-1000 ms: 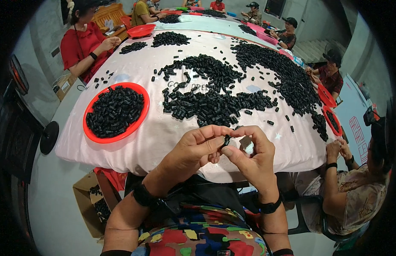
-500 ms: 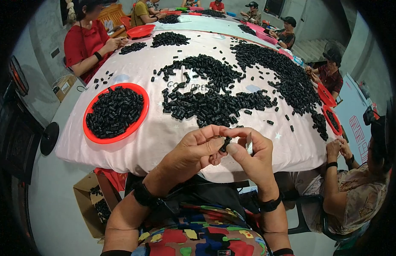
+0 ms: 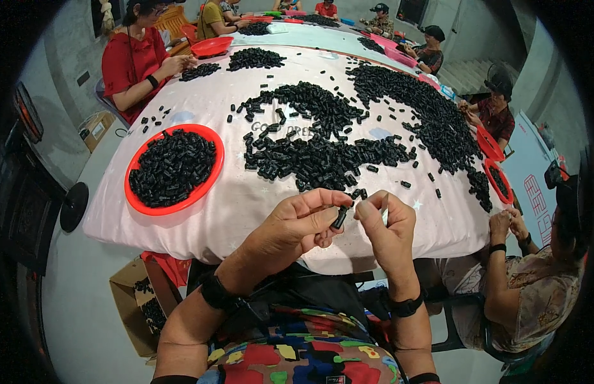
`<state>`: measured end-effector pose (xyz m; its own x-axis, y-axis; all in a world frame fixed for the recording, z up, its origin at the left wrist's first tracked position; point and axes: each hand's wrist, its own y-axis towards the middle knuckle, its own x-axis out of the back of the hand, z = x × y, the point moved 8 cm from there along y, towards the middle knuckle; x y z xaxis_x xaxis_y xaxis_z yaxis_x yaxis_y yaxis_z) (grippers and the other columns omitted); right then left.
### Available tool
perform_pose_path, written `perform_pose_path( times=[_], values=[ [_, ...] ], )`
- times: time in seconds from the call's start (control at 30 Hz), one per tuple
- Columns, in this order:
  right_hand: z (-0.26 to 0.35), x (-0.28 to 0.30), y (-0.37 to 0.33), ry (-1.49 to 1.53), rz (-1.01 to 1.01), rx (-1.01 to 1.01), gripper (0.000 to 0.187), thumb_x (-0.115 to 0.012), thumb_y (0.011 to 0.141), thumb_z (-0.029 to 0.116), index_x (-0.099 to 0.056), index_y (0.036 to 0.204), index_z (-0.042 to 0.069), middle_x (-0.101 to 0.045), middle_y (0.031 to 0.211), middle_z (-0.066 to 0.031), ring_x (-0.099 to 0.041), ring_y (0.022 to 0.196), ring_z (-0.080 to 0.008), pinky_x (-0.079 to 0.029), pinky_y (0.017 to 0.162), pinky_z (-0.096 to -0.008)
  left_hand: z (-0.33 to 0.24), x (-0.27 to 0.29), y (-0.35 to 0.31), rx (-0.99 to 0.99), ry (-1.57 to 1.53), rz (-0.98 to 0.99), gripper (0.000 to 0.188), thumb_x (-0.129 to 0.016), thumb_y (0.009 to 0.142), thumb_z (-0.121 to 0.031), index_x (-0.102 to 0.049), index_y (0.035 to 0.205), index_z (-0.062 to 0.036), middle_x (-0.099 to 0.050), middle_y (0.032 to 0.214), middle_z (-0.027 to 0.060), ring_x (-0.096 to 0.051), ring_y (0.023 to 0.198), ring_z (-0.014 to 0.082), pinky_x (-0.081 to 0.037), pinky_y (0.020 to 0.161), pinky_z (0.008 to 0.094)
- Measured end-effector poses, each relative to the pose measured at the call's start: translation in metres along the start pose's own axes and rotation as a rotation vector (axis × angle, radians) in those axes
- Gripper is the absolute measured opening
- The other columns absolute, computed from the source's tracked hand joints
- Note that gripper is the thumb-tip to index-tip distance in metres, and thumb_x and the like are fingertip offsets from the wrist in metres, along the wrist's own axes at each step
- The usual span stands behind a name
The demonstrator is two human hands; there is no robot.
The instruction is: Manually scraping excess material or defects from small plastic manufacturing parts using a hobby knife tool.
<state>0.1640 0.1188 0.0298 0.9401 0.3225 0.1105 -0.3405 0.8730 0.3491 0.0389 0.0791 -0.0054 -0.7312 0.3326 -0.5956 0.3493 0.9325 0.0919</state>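
Between the thumb and fingers of my left hand (image 3: 300,221) is a small black cylindrical piece (image 3: 339,218), tilted, its lower end sticking out. Just to the right and apart from it, my right hand (image 3: 392,227) is closed, thumb against the curled fingers. A thin whitish, flat thing (image 3: 385,210) shows in that hand; its kind is too small to make out. Beyond both hands lies a big heap of similar black pieces (image 3: 310,160) on the pale pink cloth (image 3: 246,211). A red basin (image 3: 218,168) to the left holds many more of them.
Another large heap of black pieces (image 3: 438,121) spreads along the right side. Under the table's left edge stands an open cardboard box (image 3: 127,301) with black pieces inside. Several people sit around the table, one in red (image 3: 127,70) at the left, one close by at right (image 3: 534,288).
My right hand has drawn away to the right from the black piece, which now shows more fully in my left hand. The person in red has shifted slightly right.
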Motion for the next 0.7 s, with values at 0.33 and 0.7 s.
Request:
perform_pose_path(
  times=[0.33, 0.7],
  values=[
    [0.015, -0.021, -0.006, -0.426, 0.115, 0.245, 0.041, -0.079, 0.072, 0.039, -0.060, 0.072, 0.003, -0.055, 0.054, -0.0053, -0.054, 0.047, -0.0109, -0.041, 0.043, -0.0242, 0.003, 0.007, 0.003, -0.035, 0.089, -0.017, 0.024, -0.051, 0.095, -0.009, -0.053, 0.117, 0.0000, -0.061, 0.104, 0.0065, -0.060, 0.093, 0.0110, -0.049, 0.081, 0.0228],
    [0.018, -0.022, -0.007, -0.526, 0.068, 0.328, 0.042, -0.077, 0.073, 0.042, -0.060, 0.070, 0.004, -0.056, 0.052, -0.0083, -0.058, 0.045, -0.0184, -0.042, 0.042, -0.0282, 0.002, 0.006, 0.003, -0.035, 0.137, -0.032, 0.022, -0.048, 0.095, -0.006, -0.054, 0.115, 0.0010, -0.061, 0.103, 0.0066, -0.059, 0.094, 0.0110, -0.047, 0.084, 0.0237]
  ],
)
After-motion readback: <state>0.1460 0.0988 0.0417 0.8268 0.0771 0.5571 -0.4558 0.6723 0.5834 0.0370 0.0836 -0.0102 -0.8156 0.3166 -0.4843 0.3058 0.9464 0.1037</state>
